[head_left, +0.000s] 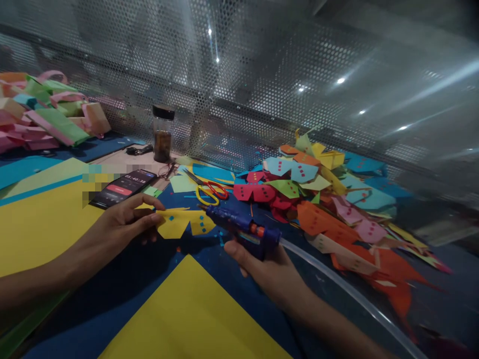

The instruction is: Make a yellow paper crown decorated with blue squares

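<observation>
Between its thumb and fingers, my left hand (129,219) pinches the left end of a folded yellow paper cutout (175,222), which carries small blue squares. My right hand (262,264) is wrapped round a dark blue glue gun (247,229) with a long clear glue stick (337,279) trailing out of its back. The glue gun's nozzle is over the upper right part of the cutout; whether it touches the paper I cannot tell. Just beyond lie scissors (211,192) with yellow and red handles. A yellow sheet (190,309) lies in front, below both hands.
A heap of coloured paper cutouts (318,189) spreads at the right. Folded paper strips (56,112) pile up at the back left. A phone (125,188), a jar with a black lid (163,134) and large yellow paper (41,219) lie left. Perforated metal panels (187,75) stand behind.
</observation>
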A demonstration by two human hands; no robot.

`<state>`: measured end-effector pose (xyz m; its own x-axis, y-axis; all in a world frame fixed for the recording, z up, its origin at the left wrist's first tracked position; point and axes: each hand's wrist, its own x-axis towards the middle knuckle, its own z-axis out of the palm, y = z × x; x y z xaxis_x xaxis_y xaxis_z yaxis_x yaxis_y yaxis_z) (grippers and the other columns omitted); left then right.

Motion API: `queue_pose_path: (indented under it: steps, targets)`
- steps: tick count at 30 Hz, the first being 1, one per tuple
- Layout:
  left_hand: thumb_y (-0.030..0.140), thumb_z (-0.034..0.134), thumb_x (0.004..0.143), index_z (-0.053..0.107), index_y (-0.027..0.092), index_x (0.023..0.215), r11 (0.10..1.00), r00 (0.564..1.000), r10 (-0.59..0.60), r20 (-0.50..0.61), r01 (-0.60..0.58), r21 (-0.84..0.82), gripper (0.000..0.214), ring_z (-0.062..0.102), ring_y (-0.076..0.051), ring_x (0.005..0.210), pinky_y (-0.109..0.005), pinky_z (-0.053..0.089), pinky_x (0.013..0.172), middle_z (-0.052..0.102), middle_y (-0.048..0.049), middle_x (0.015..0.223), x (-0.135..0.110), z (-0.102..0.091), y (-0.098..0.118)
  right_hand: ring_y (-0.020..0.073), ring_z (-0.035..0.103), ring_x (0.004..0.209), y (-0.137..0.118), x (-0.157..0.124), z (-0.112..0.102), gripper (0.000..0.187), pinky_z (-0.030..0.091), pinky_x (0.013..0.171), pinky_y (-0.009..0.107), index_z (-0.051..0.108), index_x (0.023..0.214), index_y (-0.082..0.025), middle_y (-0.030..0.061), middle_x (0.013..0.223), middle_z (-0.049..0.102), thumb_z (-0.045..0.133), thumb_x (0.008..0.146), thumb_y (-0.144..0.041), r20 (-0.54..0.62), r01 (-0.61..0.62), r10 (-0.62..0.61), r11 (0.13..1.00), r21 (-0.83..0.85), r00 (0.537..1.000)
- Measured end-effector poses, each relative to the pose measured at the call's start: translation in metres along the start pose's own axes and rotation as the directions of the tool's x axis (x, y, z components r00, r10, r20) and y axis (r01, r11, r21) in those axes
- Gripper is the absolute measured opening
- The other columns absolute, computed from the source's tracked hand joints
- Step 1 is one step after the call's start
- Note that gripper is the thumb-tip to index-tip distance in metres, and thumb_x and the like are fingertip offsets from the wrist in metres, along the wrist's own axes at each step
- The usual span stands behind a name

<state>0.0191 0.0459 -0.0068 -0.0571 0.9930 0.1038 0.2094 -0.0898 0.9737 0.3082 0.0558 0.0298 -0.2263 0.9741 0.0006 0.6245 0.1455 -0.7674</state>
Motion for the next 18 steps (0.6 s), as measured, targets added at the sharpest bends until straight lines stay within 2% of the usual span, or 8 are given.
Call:
queue_pose_path:
  steps: [1, 4, 7, 9, 12, 18]
  targets:
    - [0.059, 0.076, 0.081, 0.062, 0.024, 0.102, 1.0, 1.0, 0.005, -0.009, -0.005, 0.013, 0.043, 0.065, -0.017, 0.053, -0.024, 0.049, 0.052, 0.072, 0.0044, 0.059, 0.001, 0.0, 0.0, 0.0157, 0.051, 0.052, -0.002, 0.001, -0.005, 0.05, 0.042, 0.048, 0.027, 0.06, 0.072, -0.023, -0.0011, 0.055, 0.053, 0.065, 0.084, -0.072, -0.017, 0.008, -0.008, 1.0, -0.005, 1.0]
    - [0.059, 0.074, 0.079, 0.064, 0.025, 0.099, 0.996, 0.999, 0.007, -0.05, -0.002, 0.093, 0.041, 0.065, -0.017, 0.056, -0.023, 0.046, 0.053, 0.072, 0.004, 0.058, 0.002, -0.001, 0.001, 0.0148, 0.051, 0.05, -0.003, 0.008, -0.017, 0.047, 0.044, 0.048, 0.027, 0.056, 0.068, -0.024, -0.0025, 0.053, 0.052, 0.066, 0.087, -0.066, -0.069, 0.036, -0.037, 0.999, -0.005, 0.997]
    - [0.062, 0.074, 0.074, 0.064, 0.026, 0.093, 0.994, 0.997, -0.011, -0.074, 0.019, 0.11, 0.042, 0.064, -0.019, 0.057, -0.026, 0.048, 0.055, 0.072, 0.0029, 0.06, 0.0, -0.002, 0.004, 0.0152, 0.049, 0.046, 0.005, 0.017, -0.026, 0.046, 0.043, 0.047, 0.029, 0.054, 0.069, -0.024, -0.0032, 0.051, 0.051, 0.064, 0.089, -0.064, -0.104, 0.005, -0.007, 1.0, -0.02, 0.995]
    - [0.065, 0.074, 0.072, 0.065, 0.026, 0.094, 0.99, 0.995, -0.029, -0.095, 0.041, 0.132, 0.046, 0.066, -0.02, 0.062, -0.029, 0.052, 0.06, 0.073, 0.0023, 0.064, 0.0, -0.003, 0.005, 0.016, 0.049, 0.046, 0.013, 0.022, -0.028, 0.04, 0.041, 0.046, 0.03, 0.058, 0.076, -0.024, -0.0038, 0.051, 0.051, 0.063, 0.09, -0.061, -0.1, -0.025, 0.022, 0.999, -0.033, 0.995]
    - [0.069, 0.073, 0.073, 0.066, 0.027, 0.099, 0.983, 0.989, -0.017, -0.149, 0.044, 0.177, 0.05, 0.067, -0.022, 0.067, -0.031, 0.052, 0.061, 0.075, 0.0009, 0.07, 0.002, -0.006, -0.001, 0.0166, 0.052, 0.048, 0.024, 0.025, -0.027, 0.03, 0.042, 0.049, 0.029, 0.064, 0.088, -0.023, -0.0048, 0.054, 0.053, 0.064, 0.092, -0.053, -0.058, -0.034, 0.031, 0.997, -0.063, 0.998]
    - [0.061, 0.08, 0.075, 0.066, 0.029, 0.1, 0.989, 0.978, 0.035, -0.207, -0.005, 0.146, 0.043, 0.068, -0.02, 0.073, -0.028, 0.055, 0.066, 0.072, 0.004, 0.072, 0.005, -0.014, -0.019, 0.0206, 0.064, 0.064, 0.038, 0.026, -0.022, 0.034, 0.05, 0.06, 0.031, 0.074, 0.098, -0.023, -0.0002, 0.063, 0.064, 0.067, 0.093, -0.055, 0.051, 0.069, -0.062, 0.985, -0.157, 0.997]
